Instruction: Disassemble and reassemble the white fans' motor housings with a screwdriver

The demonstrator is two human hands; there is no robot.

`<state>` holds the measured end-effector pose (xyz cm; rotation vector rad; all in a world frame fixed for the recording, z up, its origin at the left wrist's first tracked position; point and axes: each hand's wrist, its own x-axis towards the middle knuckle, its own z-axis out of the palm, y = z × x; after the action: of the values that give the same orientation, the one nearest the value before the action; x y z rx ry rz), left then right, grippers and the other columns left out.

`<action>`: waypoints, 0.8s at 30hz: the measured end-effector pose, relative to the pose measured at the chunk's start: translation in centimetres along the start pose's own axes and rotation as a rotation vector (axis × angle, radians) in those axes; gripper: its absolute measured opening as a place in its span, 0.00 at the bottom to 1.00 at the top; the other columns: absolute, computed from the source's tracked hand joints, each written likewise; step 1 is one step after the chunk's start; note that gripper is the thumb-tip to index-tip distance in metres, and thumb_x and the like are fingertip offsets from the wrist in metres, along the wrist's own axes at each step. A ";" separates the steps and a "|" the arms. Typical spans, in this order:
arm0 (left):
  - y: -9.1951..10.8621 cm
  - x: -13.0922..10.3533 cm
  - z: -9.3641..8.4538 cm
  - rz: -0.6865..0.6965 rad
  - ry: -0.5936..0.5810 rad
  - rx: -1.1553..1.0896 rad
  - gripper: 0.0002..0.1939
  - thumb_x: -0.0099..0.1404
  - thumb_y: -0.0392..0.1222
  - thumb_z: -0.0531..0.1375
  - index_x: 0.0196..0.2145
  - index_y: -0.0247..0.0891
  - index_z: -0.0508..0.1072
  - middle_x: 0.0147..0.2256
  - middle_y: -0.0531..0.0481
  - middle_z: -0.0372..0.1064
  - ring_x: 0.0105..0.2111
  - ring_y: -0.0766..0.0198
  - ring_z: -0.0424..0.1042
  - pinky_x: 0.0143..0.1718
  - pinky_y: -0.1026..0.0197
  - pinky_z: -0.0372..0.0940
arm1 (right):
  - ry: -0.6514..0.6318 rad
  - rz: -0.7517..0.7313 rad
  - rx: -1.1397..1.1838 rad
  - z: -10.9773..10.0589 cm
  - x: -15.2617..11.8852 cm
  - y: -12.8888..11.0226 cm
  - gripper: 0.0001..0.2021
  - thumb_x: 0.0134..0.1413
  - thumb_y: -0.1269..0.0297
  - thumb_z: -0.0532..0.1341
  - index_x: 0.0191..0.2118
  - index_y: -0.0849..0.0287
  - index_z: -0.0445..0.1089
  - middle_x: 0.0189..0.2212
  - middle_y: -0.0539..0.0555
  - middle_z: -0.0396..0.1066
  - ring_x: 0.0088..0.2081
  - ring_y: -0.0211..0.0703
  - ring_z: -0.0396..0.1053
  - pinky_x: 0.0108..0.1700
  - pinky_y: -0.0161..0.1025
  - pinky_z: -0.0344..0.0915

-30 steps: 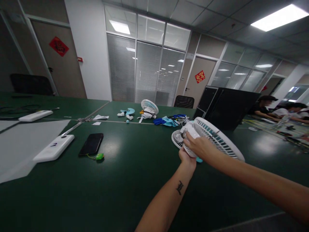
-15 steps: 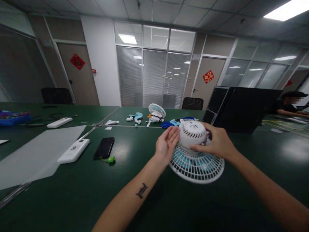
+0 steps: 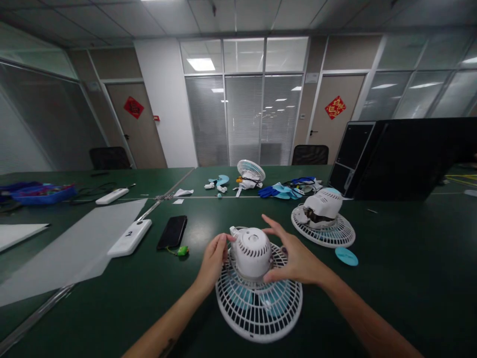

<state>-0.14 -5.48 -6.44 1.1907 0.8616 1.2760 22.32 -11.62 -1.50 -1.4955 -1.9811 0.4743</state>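
Observation:
A white table fan head (image 3: 253, 253) lies grille down on the green table in front of me, with light blue blades showing through the grille. My left hand (image 3: 215, 261) has its fingers curled against the left side of the motor housing, at a small white projecting part. On the other side my right hand (image 3: 294, 253) is spread around the housing, thumb low against it and index finger raised. A second fan head (image 3: 322, 214) lies grille down beyond my right hand, its housing partly uncovered. Beside it is a light blue disc (image 3: 346, 256).
Farther back stand another fan (image 3: 250, 174), blue blades (image 3: 219, 180) and blue gloves (image 3: 281, 190). A black phone (image 3: 172, 232), a white device marked 2 (image 3: 130, 238) and a translucent sheet (image 3: 74, 243) lie left. A black computer case (image 3: 391, 159) stands right.
The fan has come left and down between my hands. My left hand has gone from open beside it to curled against it; my right hand's fingers have spread. The second fan and disc now show.

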 end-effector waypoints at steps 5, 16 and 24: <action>-0.9 -0.5 -1.2 0.109 0.092 0.114 0.24 0.56 0.63 0.63 0.28 0.36 0.74 0.18 0.59 0.52 0.20 0.68 0.53 0.23 0.65 0.48 | 0.255 0.320 -0.271 -4.4 -3.4 6.0 0.31 0.57 0.38 0.51 0.49 0.61 0.73 0.40 0.65 0.74 0.37 0.61 0.73 0.36 0.57 0.70; -1.8 2.6 -3.5 -0.012 0.270 -0.022 0.22 0.55 0.57 0.62 0.36 0.34 0.76 0.20 0.61 0.48 0.19 0.71 0.51 0.21 0.67 0.50 | 0.098 0.415 -0.573 -3.0 -10.4 14.3 0.21 0.60 0.53 0.48 0.48 0.58 0.72 0.43 0.62 0.73 0.36 0.52 0.75 0.35 0.49 0.73; -2.7 2.9 -4.1 -0.002 0.211 0.119 0.25 0.53 0.51 0.66 0.44 0.32 0.76 0.21 0.58 0.61 0.21 0.68 0.60 0.24 0.65 0.56 | -0.048 0.234 -0.284 -0.6 -7.2 7.2 0.17 0.61 0.53 0.54 0.50 0.54 0.68 0.38 0.54 0.75 0.38 0.47 0.73 0.40 0.46 0.69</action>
<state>-3.04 -1.66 -9.60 1.1608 1.1054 1.3813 29.30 -16.34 -7.26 -1.9223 -1.9832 0.3364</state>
